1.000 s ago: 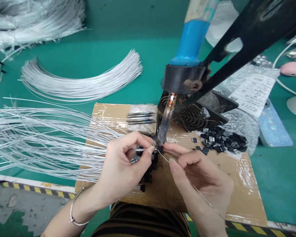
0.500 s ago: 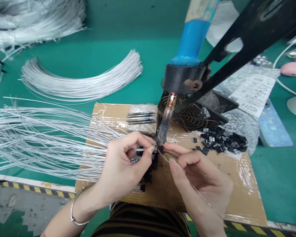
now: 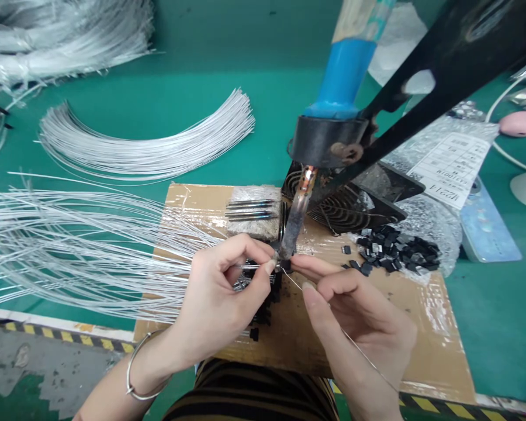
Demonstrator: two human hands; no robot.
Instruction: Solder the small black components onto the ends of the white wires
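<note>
My left hand [image 3: 221,298] pinches a thin white wire [image 3: 249,266] between thumb and forefinger, its end held at the tip of a soldering iron [image 3: 294,225]. The iron has a blue handle [image 3: 342,76] and hangs fixed in a black stand [image 3: 425,82]. My right hand [image 3: 355,327] pinches a fine strand of solder wire [image 3: 359,354] and feeds its end to the same tip. Both hands work over a taped cardboard pad [image 3: 421,327]. A small dark part lies under my fingers, mostly hidden.
Loose white wires [image 3: 79,251] fan out to the left, with a curved bundle [image 3: 144,146] behind them. Small black parts [image 3: 394,251] are heaped by a plastic bag [image 3: 442,169]. A black fan grille [image 3: 342,210] and spare iron tips [image 3: 249,209] sit behind the iron.
</note>
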